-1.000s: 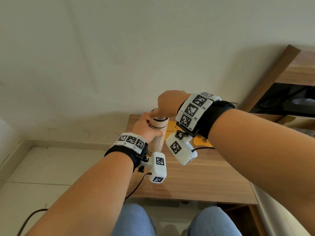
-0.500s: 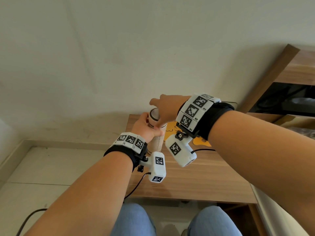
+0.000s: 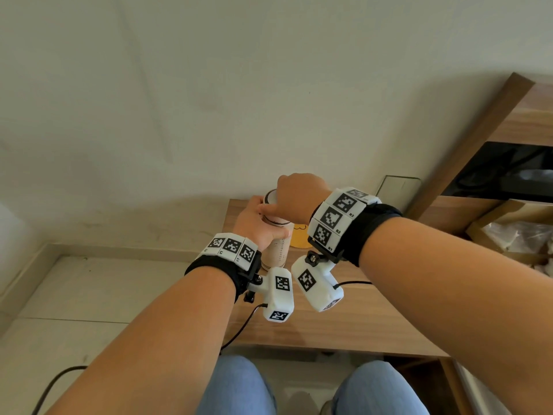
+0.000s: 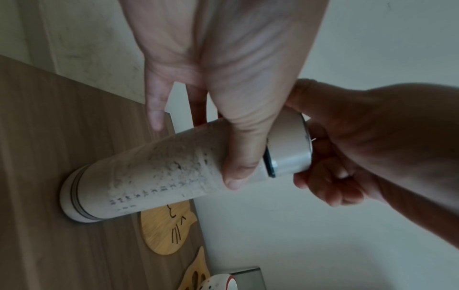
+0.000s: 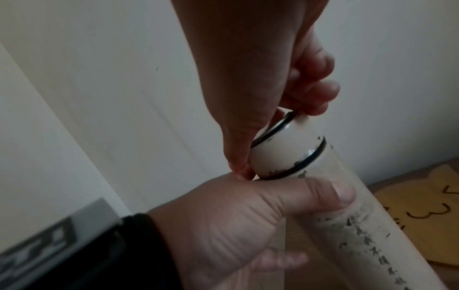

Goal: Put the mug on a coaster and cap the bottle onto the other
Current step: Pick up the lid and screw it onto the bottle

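Wood-grain surface (image 3: 344,319) is carrying the upright bottle (image 4: 159,176) near its far edge, coaster (image 4: 166,229) just beside at 3 o'clock. Left hand (image 3: 257,226) is wrapping the body; right hand (image 3: 299,193) is pinching the cap (image 5: 280,155). Rigid, smooth, likely slippery: hold mid-body firmly.

In the head view the right hand (image 3: 299,196) covers most of the cap (image 3: 270,196), and the left hand (image 3: 257,226) hides the bottle (image 3: 279,250) neck. The cat-shaped coaster (image 3: 297,236) shows only as a sliver behind the wrist. In the left wrist view the mug (image 4: 218,282) is cut off by the bottom edge, and the second coaster (image 4: 195,272) is partly hidden behind it. The bottle's printed text is too blurred to read.
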A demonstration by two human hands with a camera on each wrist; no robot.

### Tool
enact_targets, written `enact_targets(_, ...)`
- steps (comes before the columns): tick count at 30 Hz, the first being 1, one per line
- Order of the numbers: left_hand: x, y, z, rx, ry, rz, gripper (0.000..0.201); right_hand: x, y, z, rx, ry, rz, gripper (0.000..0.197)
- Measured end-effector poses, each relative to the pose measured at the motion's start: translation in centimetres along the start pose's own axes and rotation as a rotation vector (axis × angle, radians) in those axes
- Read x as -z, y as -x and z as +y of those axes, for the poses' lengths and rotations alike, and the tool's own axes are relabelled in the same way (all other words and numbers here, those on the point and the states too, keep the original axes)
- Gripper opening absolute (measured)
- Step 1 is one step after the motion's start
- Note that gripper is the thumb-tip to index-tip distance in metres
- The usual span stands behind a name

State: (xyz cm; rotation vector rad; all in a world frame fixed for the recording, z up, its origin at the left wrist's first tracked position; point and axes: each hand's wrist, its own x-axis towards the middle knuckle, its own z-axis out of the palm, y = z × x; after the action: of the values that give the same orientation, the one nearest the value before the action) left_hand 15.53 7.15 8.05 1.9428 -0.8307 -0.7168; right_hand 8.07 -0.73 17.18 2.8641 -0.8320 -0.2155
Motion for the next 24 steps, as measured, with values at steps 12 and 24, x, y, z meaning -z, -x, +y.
enact_targets(12,0.0,0.4,-0.2,-0.018,0.038,0.015,0.05,-0.3,0.0,-0.9,-0.156,-0.094,-0.017,0.064)
enact_targets(24,1.1,0.1,-0.2,0.05,0.211,-0.211,0.095,-6.8,2.4,3.5,-0.043,-0.898,-0.227,0.08)
